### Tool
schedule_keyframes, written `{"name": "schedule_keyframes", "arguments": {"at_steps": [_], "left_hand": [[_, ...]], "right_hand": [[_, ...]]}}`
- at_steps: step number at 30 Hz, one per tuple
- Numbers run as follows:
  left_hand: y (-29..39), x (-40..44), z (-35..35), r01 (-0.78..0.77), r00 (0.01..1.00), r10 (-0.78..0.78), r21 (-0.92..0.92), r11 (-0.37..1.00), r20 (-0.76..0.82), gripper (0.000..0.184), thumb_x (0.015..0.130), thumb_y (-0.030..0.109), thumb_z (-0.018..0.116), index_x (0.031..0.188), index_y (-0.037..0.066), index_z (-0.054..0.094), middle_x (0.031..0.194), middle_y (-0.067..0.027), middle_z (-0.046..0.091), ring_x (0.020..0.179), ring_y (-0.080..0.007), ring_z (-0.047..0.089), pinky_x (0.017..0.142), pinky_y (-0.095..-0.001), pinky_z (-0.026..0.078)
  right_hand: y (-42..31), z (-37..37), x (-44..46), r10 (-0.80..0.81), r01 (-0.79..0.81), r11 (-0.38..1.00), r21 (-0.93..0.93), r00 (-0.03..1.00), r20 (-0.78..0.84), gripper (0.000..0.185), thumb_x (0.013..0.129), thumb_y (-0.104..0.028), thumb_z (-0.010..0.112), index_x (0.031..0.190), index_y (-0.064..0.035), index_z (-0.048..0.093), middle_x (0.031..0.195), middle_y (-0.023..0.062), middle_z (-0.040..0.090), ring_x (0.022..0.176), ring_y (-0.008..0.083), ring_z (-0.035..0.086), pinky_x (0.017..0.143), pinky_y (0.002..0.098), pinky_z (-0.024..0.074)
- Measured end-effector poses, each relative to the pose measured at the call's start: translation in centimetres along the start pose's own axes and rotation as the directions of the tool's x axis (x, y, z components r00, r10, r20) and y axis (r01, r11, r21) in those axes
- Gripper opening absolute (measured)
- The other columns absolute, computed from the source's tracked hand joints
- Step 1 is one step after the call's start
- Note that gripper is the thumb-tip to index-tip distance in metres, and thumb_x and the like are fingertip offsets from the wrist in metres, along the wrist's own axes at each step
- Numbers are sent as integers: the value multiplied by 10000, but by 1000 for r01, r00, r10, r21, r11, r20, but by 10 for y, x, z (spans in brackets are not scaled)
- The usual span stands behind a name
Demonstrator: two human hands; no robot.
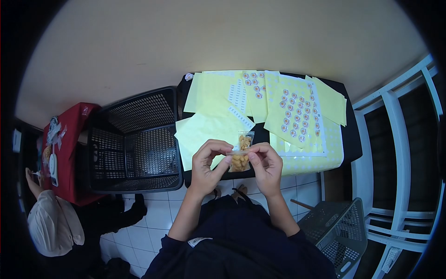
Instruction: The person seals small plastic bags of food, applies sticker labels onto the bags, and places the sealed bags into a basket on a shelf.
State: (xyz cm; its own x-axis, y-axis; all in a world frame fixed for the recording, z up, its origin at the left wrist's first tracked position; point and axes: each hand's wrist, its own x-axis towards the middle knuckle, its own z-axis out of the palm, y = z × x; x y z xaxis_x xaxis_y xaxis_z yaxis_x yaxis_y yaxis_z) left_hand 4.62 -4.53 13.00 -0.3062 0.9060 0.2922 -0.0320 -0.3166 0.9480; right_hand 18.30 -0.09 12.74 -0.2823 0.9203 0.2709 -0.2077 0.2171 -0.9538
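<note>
A small clear bag of golden-brown pieces (239, 162) is pinched along its upper edge between my two hands. My left hand (211, 165) holds its left side with thumb and fingertips. On the right side, my right hand (265, 166) grips it the same way. Just beyond lies a second clear bag with similar pieces (245, 140), on the dark-covered table. Yellow sheets (204, 130) lie behind my hands, some with small white printed labels. Farther right, a sheet of round stickers (297, 114) rests on other yellow and white sheets.
A large black basket (134, 144) stands left of the table. Beyond it, a co-worker with a light head covering (55, 223) is beside a red-covered table (69, 162). A grey basket (339, 232) sits low at right, near a white metal frame (395, 125).
</note>
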Motion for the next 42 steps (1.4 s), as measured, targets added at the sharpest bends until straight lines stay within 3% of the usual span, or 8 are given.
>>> {"name": "schedule_keyframes", "arguments": {"at_steps": [2,10,17,20,22,25,33,42], "left_hand": [[-3,-3,-4,6,1000,-7,-56,998,-24,143,716,-18,600,852,-6,556,884,-98,565,836,-141,547,736,-253,437],[1,-7,-8,-95,993,107,221,971,-43,61,734,-20,574,790,-3,556,815,-107,577,772,-169,562,715,-255,435],[5,-10,-2,-124,978,161,252,960,-131,76,720,-3,592,778,-2,543,795,-111,578,761,-170,556,710,-262,430],[16,-5,-7,-145,985,164,283,948,-46,109,695,13,614,779,7,543,782,-97,577,775,-187,548,719,-277,425],[20,0,-7,-301,953,251,438,847,168,134,674,25,629,781,17,548,777,-81,571,786,-211,539,724,-295,422],[9,-5,-8,-290,950,212,402,868,229,146,668,36,641,785,26,553,776,-67,570,782,-222,536,719,-301,420],[-1,-14,-16,-265,950,130,510,818,285,133,688,16,622,757,21,509,776,-88,546,780,-235,521,701,-317,416],[-14,-16,-31,-198,960,41,565,801,278,130,700,46,622,765,22,512,787,-88,538,785,-236,521,702,-302,401]], "right_hand": [[-1,1,0,3,-3,1000,-2,1000,13,49,798,6,533,823,46,522,807,68,519,725,88,510,677,200,435],[-6,7,-1,-5,7,999,-32,998,56,49,803,-4,529,808,43,516,801,71,523,716,94,515,670,211,439],[-6,11,0,-176,177,956,-232,984,29,51,760,-8,565,767,26,527,736,97,552,660,166,544,635,253,438],[-12,6,2,-236,260,917,-302,965,114,46,743,-6,575,754,16,536,725,100,554,654,193,551,623,261,435],[-13,3,2,-268,316,886,-339,946,181,44,735,-6,580,749,10,541,722,99,555,657,205,553,619,266,435],[-10,-1,-1,-245,326,883,-337,934,260,57,717,-9,593,748,3,546,722,96,559,663,228,555,610,287,433],[3,-2,-14,-196,273,851,-449,958,211,80,693,-12,604,739,-4,539,724,97,559,662,251,551,599,311,427],[17,4,-14,-119,177,894,-412,980,161,55,727,-6,574,757,11,532,710,103,551,651,230,556,597,291,433]]}}
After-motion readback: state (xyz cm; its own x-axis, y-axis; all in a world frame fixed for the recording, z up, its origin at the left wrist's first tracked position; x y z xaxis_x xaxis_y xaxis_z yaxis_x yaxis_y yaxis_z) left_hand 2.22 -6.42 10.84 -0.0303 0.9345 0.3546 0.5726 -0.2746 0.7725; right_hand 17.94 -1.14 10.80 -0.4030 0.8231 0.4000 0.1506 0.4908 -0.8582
